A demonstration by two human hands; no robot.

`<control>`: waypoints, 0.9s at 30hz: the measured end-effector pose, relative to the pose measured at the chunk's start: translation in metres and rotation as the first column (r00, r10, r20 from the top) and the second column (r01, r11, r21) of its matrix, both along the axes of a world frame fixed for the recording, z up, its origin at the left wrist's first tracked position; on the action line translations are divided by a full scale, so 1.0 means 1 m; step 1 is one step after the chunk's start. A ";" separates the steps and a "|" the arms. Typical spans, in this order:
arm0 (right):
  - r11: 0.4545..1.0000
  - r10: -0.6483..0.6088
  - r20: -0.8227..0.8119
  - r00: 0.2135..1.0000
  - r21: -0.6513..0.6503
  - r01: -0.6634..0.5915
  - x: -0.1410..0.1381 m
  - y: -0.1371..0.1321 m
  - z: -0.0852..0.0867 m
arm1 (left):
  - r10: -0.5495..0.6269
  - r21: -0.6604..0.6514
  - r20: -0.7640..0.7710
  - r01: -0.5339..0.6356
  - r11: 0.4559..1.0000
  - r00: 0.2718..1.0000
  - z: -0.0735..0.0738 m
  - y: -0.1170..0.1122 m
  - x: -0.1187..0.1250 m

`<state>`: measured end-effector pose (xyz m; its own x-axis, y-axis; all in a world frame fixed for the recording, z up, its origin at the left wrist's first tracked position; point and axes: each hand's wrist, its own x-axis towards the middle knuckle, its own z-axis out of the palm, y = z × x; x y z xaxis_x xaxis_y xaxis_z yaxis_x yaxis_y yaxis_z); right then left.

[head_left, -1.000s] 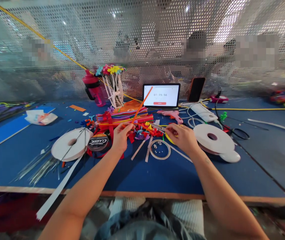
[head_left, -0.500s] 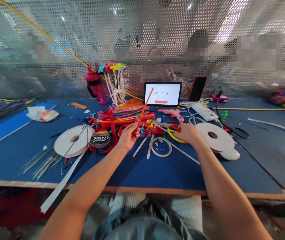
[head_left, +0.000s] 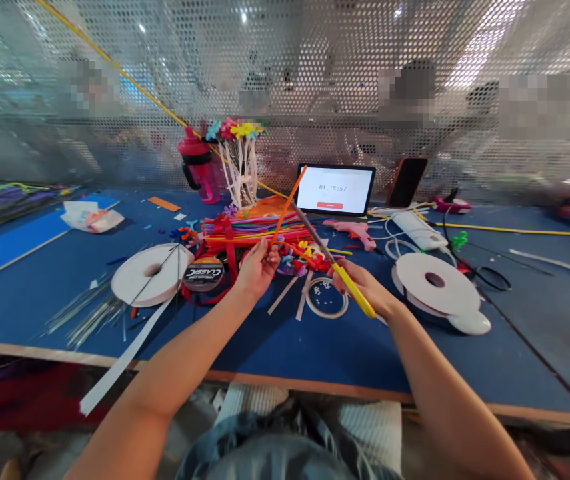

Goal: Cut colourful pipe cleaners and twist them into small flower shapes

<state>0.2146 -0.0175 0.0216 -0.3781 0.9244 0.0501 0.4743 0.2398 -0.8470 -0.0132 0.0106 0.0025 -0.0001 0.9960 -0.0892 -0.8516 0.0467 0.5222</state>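
The right hand [head_left: 363, 288] is rising off the blue table top [head_left: 515, 347], lifting long yellow-handled steel scissors [head_left: 351, 283] with it, their closed grey blades slanting up toward the black-framed tablet [head_left: 335, 190]. The white-screened tablet's timer is ticking over from 01:15:56 to 01:15:57.

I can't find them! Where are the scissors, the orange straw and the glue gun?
Scissors [head_left: 315, 235]: head view, on the blade.
Orange straw [head_left: 295, 191]: head view, near the top.
Glue gun [head_left: 352, 231]: head view, on the body.
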 end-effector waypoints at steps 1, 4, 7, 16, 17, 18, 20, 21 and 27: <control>0.999 -0.015 0.150 0.989 0.051 0.007 -0.002 -0.002 0.001 | 0.008 0.008 0.001 -0.008 1.000 1.000 0.000 0.000 0.000; 0.989 -0.066 0.500 0.863 0.150 -0.011 -0.005 -0.006 0.005 | 0.000 0.034 -0.012 0.000 0.999 1.000 0.002 -0.002 0.001; 0.987 -0.059 0.602 0.796 0.153 -0.042 -0.007 -0.009 0.008 | -0.031 0.067 -0.020 0.032 0.997 0.999 0.003 -0.005 0.003; 0.988 0.008 0.600 0.800 0.118 -0.098 -0.008 -0.014 0.017 | 0.071 0.031 -0.016 -0.071 0.997 0.997 0.011 -0.008 0.001; 0.988 0.018 0.600 0.800 0.113 -0.106 -0.008 -0.015 0.017 | 0.078 0.030 -0.018 -0.078 0.997 0.997 0.012 -0.007 0.000; 0.987 0.023 0.600 0.799 0.113 -0.113 -0.007 -0.015 0.017 | 0.086 0.035 -0.020 -0.085 0.996 0.996 0.012 -0.007 -0.001; 0.986 0.024 0.603 0.798 0.119 -0.120 -0.007 -0.015 0.017 | 0.101 0.057 -0.023 -0.099 0.993 0.995 0.012 -0.006 -0.003; 0.986 0.024 0.602 0.798 0.119 -0.119 -0.006 -0.014 0.017 | 0.097 0.070 -0.027 -0.095 0.993 0.995 0.012 -0.005 -0.003; 0.981 0.054 0.576 0.816 0.122 -0.152 -0.009 -0.015 0.016 | -0.040 0.131 -0.133 0.058 0.990 0.990 0.004 -0.012 0.008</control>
<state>0.2060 -0.0326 0.0375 -0.4766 0.8768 -0.0642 0.8235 0.4196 -0.3819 -0.0053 -0.0012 0.0067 0.0461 0.9980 0.0434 -0.7748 0.0083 0.6321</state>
